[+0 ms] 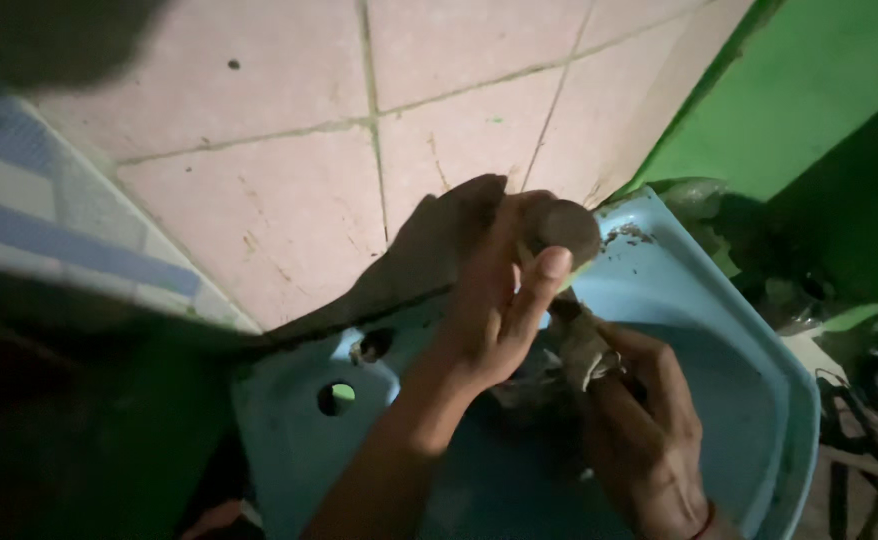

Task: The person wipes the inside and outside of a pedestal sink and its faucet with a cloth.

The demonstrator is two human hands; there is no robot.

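My left hand is raised over a light blue basin and grips a round, dirty brown object between thumb and fingers. Just below it, my right hand is closed around a grey, rag-like scrubber that touches the underside of the round object. Both hands sit above the basin's bowl. What the round object is cannot be told in the dim light.
The basin's rear ledge has two tap holes and dirt specks near its far corner. Pink tiled wall rises behind; a green wall stands on the right. Dark clutter lies right of the basin.
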